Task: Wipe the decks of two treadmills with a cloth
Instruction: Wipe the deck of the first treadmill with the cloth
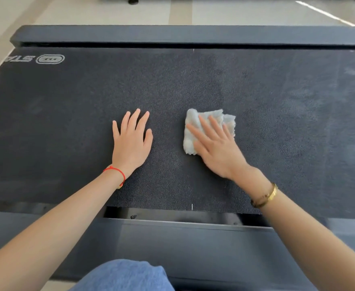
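Right hand flat on a folded white cloth, fingers straight and spread, pressing it onto the dark textured treadmill belt just right of middle. Left hand also flat and spread, palm down on the bare belt beside the cloth, not touching it. Red string bracelet on left wrist, gold bangle on right. Grey side rail nearest, blue denim knee at bottom
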### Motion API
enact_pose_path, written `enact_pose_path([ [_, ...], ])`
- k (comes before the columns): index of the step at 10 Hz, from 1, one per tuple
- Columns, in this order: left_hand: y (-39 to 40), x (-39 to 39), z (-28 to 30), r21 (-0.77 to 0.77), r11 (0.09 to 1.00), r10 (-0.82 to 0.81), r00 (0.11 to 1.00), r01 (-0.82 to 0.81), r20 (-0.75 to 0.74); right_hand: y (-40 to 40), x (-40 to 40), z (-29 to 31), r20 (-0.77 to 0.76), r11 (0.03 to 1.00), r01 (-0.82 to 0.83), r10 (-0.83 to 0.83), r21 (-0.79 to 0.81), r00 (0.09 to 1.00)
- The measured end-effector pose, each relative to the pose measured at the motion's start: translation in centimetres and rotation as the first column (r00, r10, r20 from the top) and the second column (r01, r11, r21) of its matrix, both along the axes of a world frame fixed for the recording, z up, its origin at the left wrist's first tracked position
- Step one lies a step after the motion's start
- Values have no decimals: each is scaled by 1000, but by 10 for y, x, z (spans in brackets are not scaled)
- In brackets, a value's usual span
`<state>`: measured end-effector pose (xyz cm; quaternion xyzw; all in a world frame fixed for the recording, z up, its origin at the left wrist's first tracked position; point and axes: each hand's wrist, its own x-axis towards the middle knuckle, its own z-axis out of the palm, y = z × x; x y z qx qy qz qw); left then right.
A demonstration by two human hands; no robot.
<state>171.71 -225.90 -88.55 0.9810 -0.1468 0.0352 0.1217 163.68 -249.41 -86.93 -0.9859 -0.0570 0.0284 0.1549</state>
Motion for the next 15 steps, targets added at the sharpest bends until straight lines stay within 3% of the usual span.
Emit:
enact_pose_path([
  [1,0,0,-1,2,1000,-1,1000,1,7,17,-52,1,17,980,-199,199,-20,980],
  [2,1,0,-1,4,1000,-2,1000,2,6,11,-78,0,17,965,-261,261,4,965],
  [3,1,1,-1,3,1000,-5,1000,5,3,-18,-51,-2,28,983,-181,182,-38,983],
  [4,1,0,1,4,1000,-7,1000,7,-1,-46,2,1,-5,994,107,-107,-21,994],
  [5,-1,-1,3,3,1000,-9,1000,9,1,-40,27,3,-22,971,238,-238,-11,971],
  [7,-13,5,11,-26,999,42,999,-42,-3,0,-37,0,11,990,-144,144,-8,990],
  [8,-28,13,17,-35,999,19,999,-18,34,-23,-36,-1,15,990,-140,140,16,990],
  [10,-71,38,23,-26,996,-80,997,80,13,-91,72,2,-26,955,297,-297,-26,954],
  [11,-94,51,20,-43,996,-84,996,83,-34,-72,96,0,-49,966,258,-259,-20,965],
  [12,-106,65,15,-26,997,-68,997,67,-47,-55,81,-7,9,999,43,-43,5,999],
  [13,-107,74,9,-12,998,-55,998,55,-39,-83,91,-8,16,1000,-1,1,14,1000],
  [15,-109,75,0,19,999,-38,999,38,15,-138,200,-3,-14,949,311,-312,-48,950],
])
